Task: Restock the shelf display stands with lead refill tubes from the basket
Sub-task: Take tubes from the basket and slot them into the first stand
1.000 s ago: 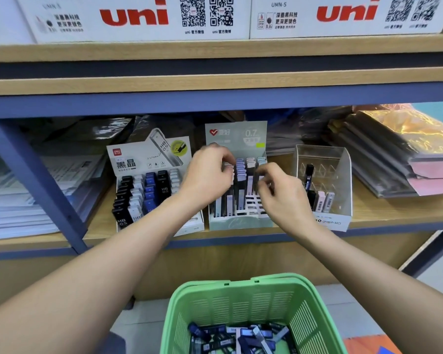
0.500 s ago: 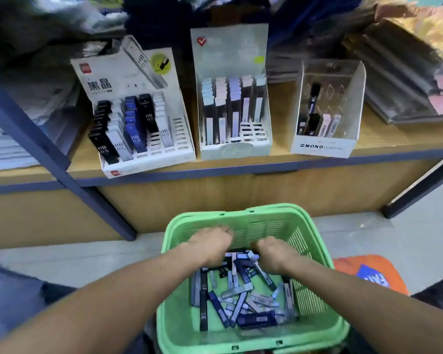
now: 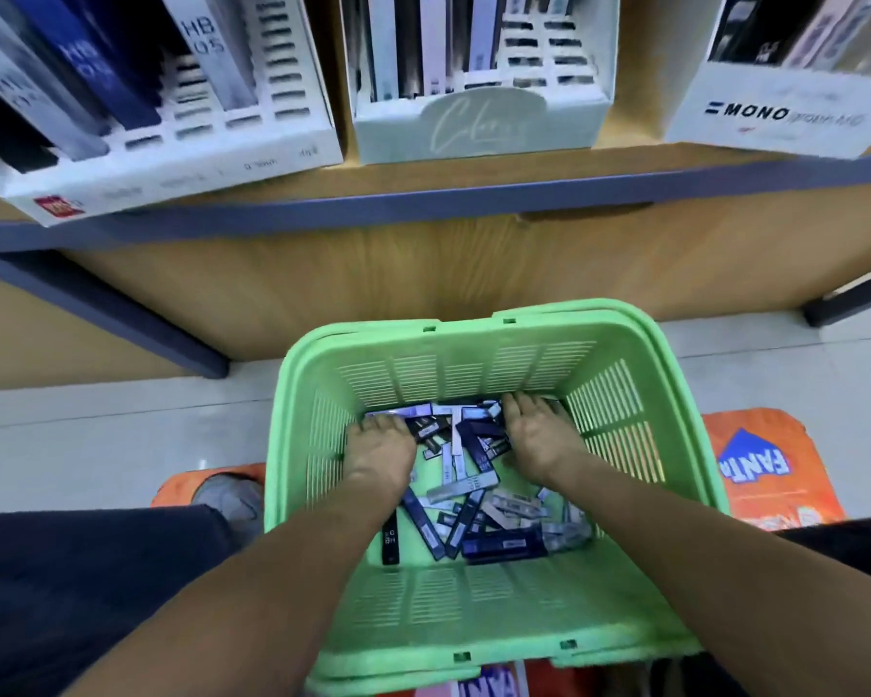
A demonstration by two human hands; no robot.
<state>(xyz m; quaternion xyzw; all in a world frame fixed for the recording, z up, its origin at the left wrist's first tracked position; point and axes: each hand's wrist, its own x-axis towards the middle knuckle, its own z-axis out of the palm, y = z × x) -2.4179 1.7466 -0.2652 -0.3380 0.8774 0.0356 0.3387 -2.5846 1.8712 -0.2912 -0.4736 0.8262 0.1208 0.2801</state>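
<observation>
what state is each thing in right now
green plastic basket: on the floor, partly filled with loose lead refill tubes
left hand: down on the tubes, grasp unclear
right hand: down on the tubes, grasp unclear
white card display stand: partly stocked, front slots empty
pale green display stand: partly stocked

Soft, even indoor light is falling from above, casting hardly any shadows. Motion blur is smearing the display stands [image 3: 478, 78] along the shelf's [image 3: 423, 188] front edge; wide-angle distortion is bowing that edge.

Dark and pale lead refill tubes [image 3: 466, 487] lie jumbled flat in the green basket [image 3: 619, 394].
</observation>
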